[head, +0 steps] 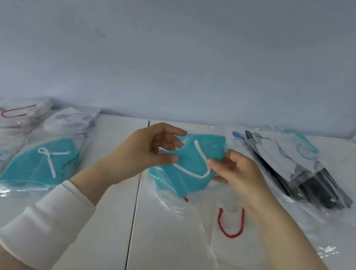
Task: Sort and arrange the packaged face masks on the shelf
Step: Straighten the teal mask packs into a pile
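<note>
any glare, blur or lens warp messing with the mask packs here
Head view: soft blur throughout; white glints on clear wrap of the left teal mask pack and the held teal mask pack; wide-angle lens slants the white shelf's edges; light even, shadows faint.

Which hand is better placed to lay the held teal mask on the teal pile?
Probably the left. The left hand grips the teal mask on the side nearer the teal pile, which lies to the left. The right hand, also holding it, would have to cross the body.
</note>
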`<state>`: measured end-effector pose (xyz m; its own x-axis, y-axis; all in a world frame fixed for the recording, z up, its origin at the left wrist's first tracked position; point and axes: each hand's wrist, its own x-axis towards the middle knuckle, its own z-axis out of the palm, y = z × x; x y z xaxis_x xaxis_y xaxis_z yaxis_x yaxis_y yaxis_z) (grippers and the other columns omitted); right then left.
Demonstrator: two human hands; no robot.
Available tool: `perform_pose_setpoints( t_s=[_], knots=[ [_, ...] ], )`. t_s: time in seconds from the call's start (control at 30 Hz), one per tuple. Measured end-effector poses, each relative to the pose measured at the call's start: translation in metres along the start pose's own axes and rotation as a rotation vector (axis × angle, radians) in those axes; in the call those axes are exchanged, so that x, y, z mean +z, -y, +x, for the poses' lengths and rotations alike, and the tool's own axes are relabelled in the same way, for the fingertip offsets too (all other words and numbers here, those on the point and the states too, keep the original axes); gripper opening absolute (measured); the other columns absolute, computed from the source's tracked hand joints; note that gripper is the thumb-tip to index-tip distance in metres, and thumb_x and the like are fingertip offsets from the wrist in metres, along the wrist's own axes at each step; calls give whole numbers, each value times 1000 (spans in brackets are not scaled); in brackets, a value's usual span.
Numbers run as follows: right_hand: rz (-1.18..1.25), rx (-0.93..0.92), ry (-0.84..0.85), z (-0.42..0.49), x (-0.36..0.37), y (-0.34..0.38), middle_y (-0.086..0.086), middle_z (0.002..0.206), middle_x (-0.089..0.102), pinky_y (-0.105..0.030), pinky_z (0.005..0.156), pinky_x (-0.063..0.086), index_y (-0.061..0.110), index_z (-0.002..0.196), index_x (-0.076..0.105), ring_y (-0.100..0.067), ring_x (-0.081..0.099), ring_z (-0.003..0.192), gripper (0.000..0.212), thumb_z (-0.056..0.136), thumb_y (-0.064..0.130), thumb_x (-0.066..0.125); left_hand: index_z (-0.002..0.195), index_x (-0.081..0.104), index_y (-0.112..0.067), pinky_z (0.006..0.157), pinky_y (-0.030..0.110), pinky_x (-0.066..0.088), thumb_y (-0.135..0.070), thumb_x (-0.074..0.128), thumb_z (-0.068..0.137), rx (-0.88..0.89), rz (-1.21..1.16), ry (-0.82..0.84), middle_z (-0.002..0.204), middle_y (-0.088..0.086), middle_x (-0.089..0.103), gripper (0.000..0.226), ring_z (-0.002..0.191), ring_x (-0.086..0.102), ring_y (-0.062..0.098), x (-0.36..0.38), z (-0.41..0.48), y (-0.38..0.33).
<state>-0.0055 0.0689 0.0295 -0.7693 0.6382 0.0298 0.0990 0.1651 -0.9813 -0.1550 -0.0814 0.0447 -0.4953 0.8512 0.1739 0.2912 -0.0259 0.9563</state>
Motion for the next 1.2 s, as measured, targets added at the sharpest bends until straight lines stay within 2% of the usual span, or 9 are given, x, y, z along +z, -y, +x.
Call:
perform_pose_setpoints(
  t_s=[0.13, 0.23, 0.33, 0.43, 0.57, 0.8, 1.03, 1.1, 1.2],
  knots=[
    [157, 36, -216, 12, -27, 1, -4, 91, 68, -21, 54, 51, 16, 89, 63, -14, 64, 74, 4, 87, 14, 63, 122, 51, -23, 94, 26, 49, -26, 73, 79, -118, 346, -285, 116, -5, 62, 48, 105, 58, 12, 3, 7, 22],
    [223, 134, -265, 19, -41, -8, 0, 95, 68, -24, 59, 49, 18, 93, 61, -12, 65, 77, 5, 89, 15, 60, 142, 33, -22, 108, 35, 33, -47, 71, 76, -343, 734, -118, 142, -2, 42, 80, 130, 39, 20, 16, 7, 49],
    [190, 177, -177, 19, -45, -14, 2, 92, 69, -26, 62, 49, 20, 94, 61, -12, 66, 78, 6, 90, 16, 58, 142, 31, -25, 108, 31, 28, -48, 70, 77, -332, 903, -81, 138, -6, 44, 80, 129, 36, 18, 31, 5, 59],
    [205, 194, -82, 20, -46, -14, 0, 91, 70, -28, 66, 52, 17, 94, 62, -13, 67, 81, 7, 89, 16, 58, 135, 40, -25, 93, 24, 40, -27, 73, 80, -305, 712, -216, 118, -6, 54, 64, 110, 48, 15, 28, 5, 54],
    [238, 208, 76, 25, -42, -14, -8, 96, 71, -37, 80, 52, 8, 99, 66, -19, 66, 89, 16, 87, 16, 58, 108, 58, -27, 70, 17, 53, -2, 70, 80, -204, 11, -309, 85, -7, 62, 39, 80, 59, 15, 22, 3, 31],
    [487, 196, 254, 32, -43, -16, 0, 91, 73, -30, 78, 54, 10, 101, 64, -13, 69, 81, 18, 86, 8, 56, 103, 65, -22, 69, 24, 57, -16, 73, 75, -91, -324, -390, 88, -2, 72, 30, 77, 67, 12, 52, -2, 0],
    [404, 175, 131, 34, -46, -24, 2, 91, 73, -36, 85, 51, 17, 93, 67, -17, 67, 92, 10, 89, 18, 58, 89, 66, -16, 75, 26, 54, -12, 61, 88, -106, -245, -939, 74, -9, 70, 7, 77, 61, 13, 39, -31, 2],
    [445, 144, 117, 38, -50, -19, 3, 91, 73, -33, 84, 50, 18, 89, 68, -16, 66, 95, 13, 90, 18, 55, 87, 65, -14, 75, 25, 54, -12, 62, 88, -102, -245, -998, 75, -7, 70, 5, 78, 61, 14, 33, -36, 1],
    [596, 172, 323, 37, -39, -2, 3, 86, 72, -25, 73, 51, 13, 89, 67, -10, 67, 82, 13, 84, 15, 55, 87, 65, -12, 75, 26, 55, -12, 61, 88, -112, -224, -936, 77, 0, 68, 5, 76, 61, 16, 39, -31, -8]
  ],
)
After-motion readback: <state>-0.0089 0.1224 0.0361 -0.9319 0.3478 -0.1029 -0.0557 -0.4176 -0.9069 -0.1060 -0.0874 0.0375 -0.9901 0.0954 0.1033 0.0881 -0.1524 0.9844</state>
